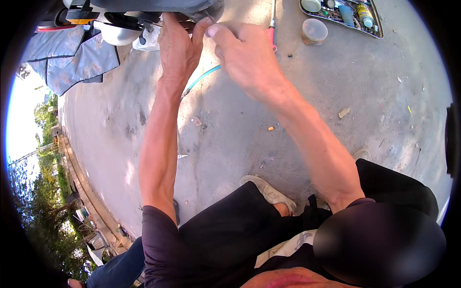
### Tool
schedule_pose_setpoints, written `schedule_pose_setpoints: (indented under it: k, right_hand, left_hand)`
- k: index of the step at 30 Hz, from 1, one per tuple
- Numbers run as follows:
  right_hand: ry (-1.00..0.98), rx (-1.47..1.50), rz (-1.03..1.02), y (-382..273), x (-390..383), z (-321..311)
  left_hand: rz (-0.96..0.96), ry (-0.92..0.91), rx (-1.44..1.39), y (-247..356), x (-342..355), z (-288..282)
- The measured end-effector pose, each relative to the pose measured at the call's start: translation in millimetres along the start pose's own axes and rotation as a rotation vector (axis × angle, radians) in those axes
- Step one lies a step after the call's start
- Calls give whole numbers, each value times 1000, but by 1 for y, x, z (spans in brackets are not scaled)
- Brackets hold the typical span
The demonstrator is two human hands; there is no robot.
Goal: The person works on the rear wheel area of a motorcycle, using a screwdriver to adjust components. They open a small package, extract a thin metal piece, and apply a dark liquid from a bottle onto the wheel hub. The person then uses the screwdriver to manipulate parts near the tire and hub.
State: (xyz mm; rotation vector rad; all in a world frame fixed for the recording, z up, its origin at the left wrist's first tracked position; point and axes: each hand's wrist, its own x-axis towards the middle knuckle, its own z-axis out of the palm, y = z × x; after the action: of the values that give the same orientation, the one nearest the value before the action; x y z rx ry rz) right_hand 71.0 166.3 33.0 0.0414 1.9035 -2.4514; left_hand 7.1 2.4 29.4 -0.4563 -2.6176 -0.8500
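Note:
A dark grey plastic panel of what looks like a motor scooter juts in at the top. My left hand is at its lower edge, the fingers partly hidden by it and the thumb stretched toward my right hand. Close beside it, my right hand is closed, its thumb pressed against curled fingers near the panel's edge; whatever is pinched there is too small to make out. Behind the right hand lies a tool with a pink handle and a thin shaft. A light blue tube runs along the ground below the hands.
At the upper right stand a metal tray of small parts and bottles and a clear plastic cup. A grey patterned cover hangs at the upper left. Another person's blue trouser leg shows at the lower left. Small debris dots the concrete.

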Motion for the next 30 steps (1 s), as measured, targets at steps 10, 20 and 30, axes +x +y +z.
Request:
schedule_pose_setpoints:
  k: [10,20,30]
  right_hand:
    - [27,-154,-41,-16,-8,1]
    - [114,-250,23,2,-59,-17]
    - [200,-176,-85,43,-37,-39]
  left_hand:
    - [-15,-51,3,16,0,-2]
    - [-7,13,79,21,4,-1]
    - [-50,75,-169,28,7,-2]
